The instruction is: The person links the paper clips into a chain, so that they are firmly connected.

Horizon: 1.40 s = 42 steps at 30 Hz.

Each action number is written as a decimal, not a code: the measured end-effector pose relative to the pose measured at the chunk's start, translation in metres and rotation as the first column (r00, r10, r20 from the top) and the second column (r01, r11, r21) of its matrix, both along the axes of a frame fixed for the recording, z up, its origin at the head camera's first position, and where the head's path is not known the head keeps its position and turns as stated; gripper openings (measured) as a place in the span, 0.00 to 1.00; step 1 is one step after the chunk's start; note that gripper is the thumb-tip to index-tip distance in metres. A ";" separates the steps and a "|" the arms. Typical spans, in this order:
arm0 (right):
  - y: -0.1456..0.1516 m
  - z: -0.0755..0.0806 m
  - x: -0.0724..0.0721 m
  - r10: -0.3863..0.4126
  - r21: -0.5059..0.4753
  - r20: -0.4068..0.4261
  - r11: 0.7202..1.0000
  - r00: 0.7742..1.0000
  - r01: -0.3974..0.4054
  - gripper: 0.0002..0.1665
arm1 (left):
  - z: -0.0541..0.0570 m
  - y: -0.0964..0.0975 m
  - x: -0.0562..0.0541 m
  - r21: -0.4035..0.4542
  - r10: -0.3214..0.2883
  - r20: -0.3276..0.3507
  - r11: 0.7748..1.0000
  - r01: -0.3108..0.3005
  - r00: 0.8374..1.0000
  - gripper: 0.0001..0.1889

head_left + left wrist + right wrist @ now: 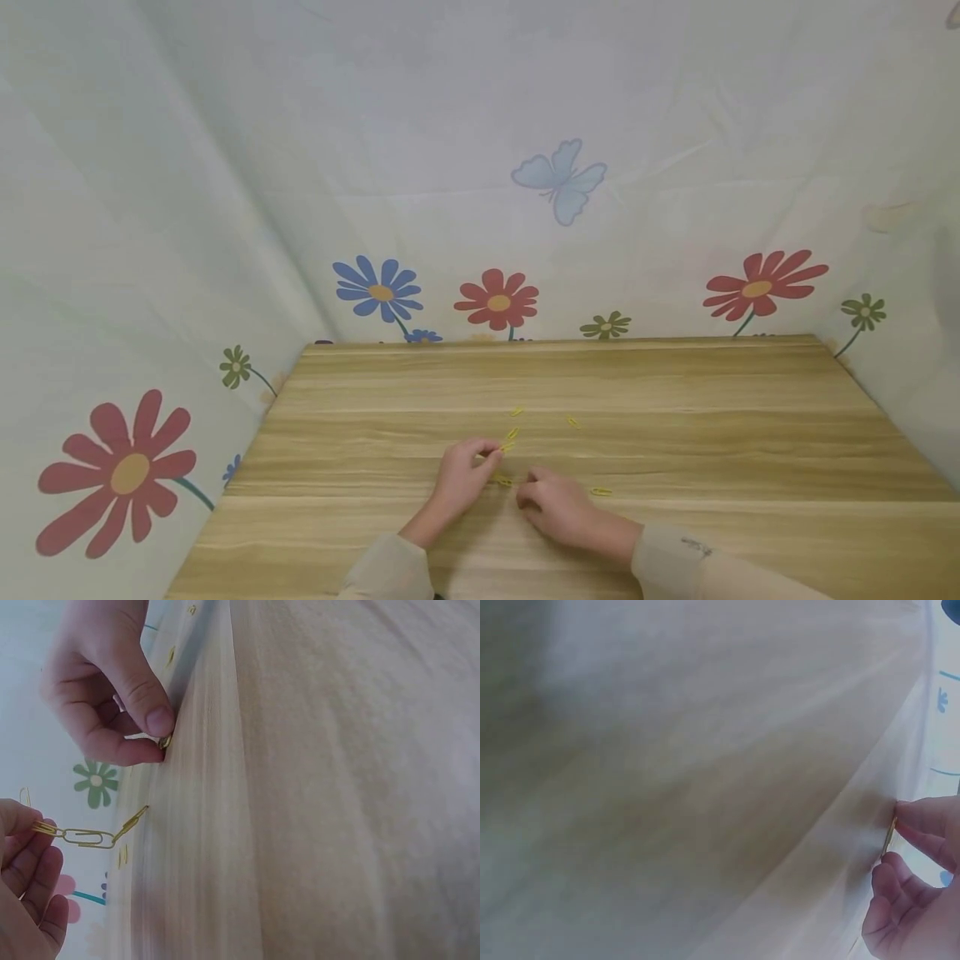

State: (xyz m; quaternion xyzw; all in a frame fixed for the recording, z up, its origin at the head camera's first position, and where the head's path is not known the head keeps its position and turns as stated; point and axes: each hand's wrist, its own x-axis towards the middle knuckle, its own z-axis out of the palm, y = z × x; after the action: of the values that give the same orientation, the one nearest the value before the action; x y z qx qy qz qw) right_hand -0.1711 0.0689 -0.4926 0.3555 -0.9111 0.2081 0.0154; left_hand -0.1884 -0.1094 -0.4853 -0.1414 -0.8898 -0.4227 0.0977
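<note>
My left hand point(463, 477) pinches one end of a short chain of yellow paper clips between thumb and fingers. In the left wrist view the chain point(88, 838) of linked clips reaches from the left fingertips toward the right, above the wooden table. My right hand point(557, 505) is at the tabletop, to the right of the left one. Its thumb and forefinger pinch a single paper clip point(166, 741), mostly covered by the fingertips. The right wrist view shows this clip point(889, 837) edge-on between the fingers.
Loose yellow paper clips lie beyond the hands: one clip point(517, 412) farthest back, another clip point(573, 422) right of it. A further clip point(602, 492) lies right of the right hand. The wooden table point(675, 375) meets a flowered cloth point(637, 250) behind and at the sides.
</note>
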 end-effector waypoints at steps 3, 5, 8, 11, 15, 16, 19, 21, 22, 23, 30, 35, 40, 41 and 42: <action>0.004 0.001 -0.002 -0.004 0.010 0.019 1.000 1.000 0.004 0.04 | 0.001 0.000 0.000 -0.003 -0.001 0.002 1.000 0.001 1.000 0.08; 0.006 0.002 -0.003 -0.009 0.017 0.025 1.000 1.000 0.009 0.03 | 0.002 0.000 0.001 -0.010 -0.001 0.005 1.000 0.002 1.000 0.08; 0.008 0.003 -0.004 -0.013 0.016 0.029 1.000 0.999 0.012 0.03 | 0.002 0.001 0.001 -0.015 -0.001 0.007 1.000 0.001 1.000 0.08; 0.009 0.004 -0.005 -0.016 0.006 0.051 1.000 0.999 0.016 0.03 | 0.002 0.001 0.001 -0.015 0.003 0.003 1.000 -0.003 1.000 0.08; 0.011 0.004 -0.006 -0.028 -0.034 0.112 0.999 0.993 0.032 0.02 | 0.002 0.001 0.001 -0.015 0.007 0.005 1.000 -0.007 1.000 0.08; 0.012 0.004 -0.007 -0.028 -0.044 0.131 0.998 0.991 0.034 0.03 | 0.002 0.001 0.001 -0.014 0.007 0.007 1.000 -0.007 1.000 0.08; 0.014 0.003 -0.009 -0.023 -0.066 0.162 0.997 0.986 0.035 0.05 | 0.001 0.001 0.000 -0.008 0.004 0.014 1.000 -0.004 1.000 0.08; 0.015 0.004 -0.010 -0.011 -0.063 0.161 0.998 0.987 0.022 0.07 | 0.001 0.001 0.000 -0.007 0.003 0.016 1.000 -0.003 1.000 0.08; 0.016 0.004 -0.011 -0.003 -0.058 0.155 0.998 0.988 0.012 0.08 | 0.001 0.000 0.000 -0.006 0.002 0.016 1.000 -0.002 1.000 0.08; 0.016 0.004 -0.011 0.008 -0.052 0.136 0.999 0.991 -0.001 0.09 | 0.001 0.000 0.000 -0.007 0.003 0.015 1.000 -0.002 1.000 0.08; 0.019 0.003 -0.011 0.100 -0.017 0.073 0.995 0.992 -0.099 0.11 | 0.001 0.001 -0.001 -0.017 0.011 0.005 1.000 -0.010 1.000 0.08; 0.021 0.001 -0.012 0.139 -0.016 0.036 0.990 0.990 -0.139 0.11 | 0.001 0.001 0.000 -0.009 0.009 0.002 1.000 -0.009 1.000 0.08; 0.022 0.001 -0.011 0.171 0.006 -0.002 0.985 0.985 -0.171 0.10 | 0.001 0.001 0.000 -0.003 0.003 0.014 1.000 -0.003 1.000 0.08; 0.022 0.001 -0.011 0.174 0.012 -0.006 0.985 0.985 -0.174 0.09 | 0.001 0.001 0.000 -0.003 0.003 0.018 1.000 -0.003 1.000 0.09; 0.023 0.002 -0.011 0.174 0.017 -0.002 0.985 0.985 -0.174 0.09 | 0.001 0.001 0.000 -0.002 0.002 0.022 1.000 -0.002 1.000 0.09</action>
State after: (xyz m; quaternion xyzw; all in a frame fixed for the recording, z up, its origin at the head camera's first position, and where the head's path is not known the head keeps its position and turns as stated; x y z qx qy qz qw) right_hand -0.1821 0.0915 -0.4906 0.4342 -0.8782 0.2004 -0.0042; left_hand -0.1887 -0.1087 -0.4840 -0.1358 -0.8914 -0.4233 0.0882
